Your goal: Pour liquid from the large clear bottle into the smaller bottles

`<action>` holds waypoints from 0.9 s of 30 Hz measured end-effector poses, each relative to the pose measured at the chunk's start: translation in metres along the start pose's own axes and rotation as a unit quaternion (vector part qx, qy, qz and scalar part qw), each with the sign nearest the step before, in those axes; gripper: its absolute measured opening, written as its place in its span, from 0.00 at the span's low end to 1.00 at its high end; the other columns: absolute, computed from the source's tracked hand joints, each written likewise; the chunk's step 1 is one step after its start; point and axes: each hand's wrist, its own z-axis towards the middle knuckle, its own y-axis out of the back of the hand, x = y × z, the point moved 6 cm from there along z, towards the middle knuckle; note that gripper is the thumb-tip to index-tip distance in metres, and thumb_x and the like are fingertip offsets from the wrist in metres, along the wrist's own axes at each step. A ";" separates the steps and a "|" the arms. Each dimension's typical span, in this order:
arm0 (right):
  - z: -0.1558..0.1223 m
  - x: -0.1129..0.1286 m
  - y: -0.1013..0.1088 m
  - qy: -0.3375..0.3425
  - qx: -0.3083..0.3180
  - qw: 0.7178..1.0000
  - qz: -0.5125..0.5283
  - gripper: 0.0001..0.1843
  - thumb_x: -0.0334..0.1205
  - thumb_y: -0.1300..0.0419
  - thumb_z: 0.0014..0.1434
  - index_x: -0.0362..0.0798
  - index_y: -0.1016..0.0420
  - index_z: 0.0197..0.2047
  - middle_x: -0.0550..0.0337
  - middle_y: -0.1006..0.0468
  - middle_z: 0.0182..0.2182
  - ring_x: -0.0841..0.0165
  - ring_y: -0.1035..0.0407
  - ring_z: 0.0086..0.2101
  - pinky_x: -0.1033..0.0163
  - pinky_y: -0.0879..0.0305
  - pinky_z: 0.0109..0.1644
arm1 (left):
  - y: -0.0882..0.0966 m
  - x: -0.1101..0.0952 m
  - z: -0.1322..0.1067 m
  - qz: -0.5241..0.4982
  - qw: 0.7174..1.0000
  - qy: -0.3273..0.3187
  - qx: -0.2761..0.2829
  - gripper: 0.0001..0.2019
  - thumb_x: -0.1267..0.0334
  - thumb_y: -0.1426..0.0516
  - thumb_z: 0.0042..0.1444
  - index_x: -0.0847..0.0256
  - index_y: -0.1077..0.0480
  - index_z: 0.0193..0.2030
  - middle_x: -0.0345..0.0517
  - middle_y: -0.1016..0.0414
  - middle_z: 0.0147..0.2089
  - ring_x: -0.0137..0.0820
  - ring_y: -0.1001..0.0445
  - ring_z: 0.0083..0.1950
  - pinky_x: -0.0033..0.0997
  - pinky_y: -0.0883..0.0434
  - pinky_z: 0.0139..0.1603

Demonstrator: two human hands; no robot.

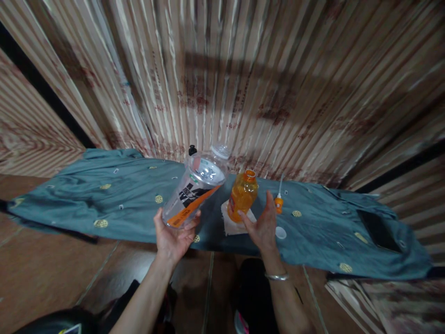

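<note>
A big striped sheet (208,83) is in front of both hands. A long blue-green cloth (135,185) lies under them. The left hand (176,239) holds a clear tub (189,199) by its low end, tipped over to the right. The right hand (262,227) is spread wide, just beside an orange bottle (244,195) on its left; I can't tell if they touch. A black phone (378,230) lies far right of both hands. A white cloth (234,227) is under the bottle. An orange pump top (278,204) and a little white disc (281,233) lie just right of the right hand.
</note>
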 end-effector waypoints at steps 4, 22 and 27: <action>-0.005 0.045 0.025 0.039 0.000 0.998 0.042 0.43 0.60 0.34 0.67 0.46 0.38 0.75 0.36 0.25 0.67 0.45 0.29 0.67 0.34 0.31 0.71 | 0.000 0.002 0.001 -0.016 1.000 0.020 0.004 0.35 0.40 0.56 0.68 0.71 0.27 0.59 0.58 0.24 0.36 0.24 0.41 0.22 0.16 0.45 0.11; 0.010 0.147 -0.086 -0.162 0.352 0.858 0.337 0.34 0.51 0.22 0.42 0.52 0.27 0.51 0.56 0.11 0.44 0.56 0.15 0.44 0.52 0.18 0.50 | 0.012 0.012 0.004 -0.055 0.996 0.023 -0.067 0.30 0.38 0.54 0.73 0.60 0.26 0.34 0.38 0.32 0.18 0.25 0.40 0.12 0.21 0.43 0.10; 0.016 0.150 -0.089 -0.187 0.346 0.873 0.289 0.31 0.51 0.22 0.44 0.51 0.25 0.48 0.54 0.11 0.46 0.55 0.15 0.46 0.51 0.19 0.52 | 0.015 0.009 0.004 -0.030 0.997 0.005 -0.065 0.32 0.40 0.58 0.75 0.62 0.22 0.46 0.50 0.18 0.31 0.32 0.24 0.23 0.29 0.26 0.23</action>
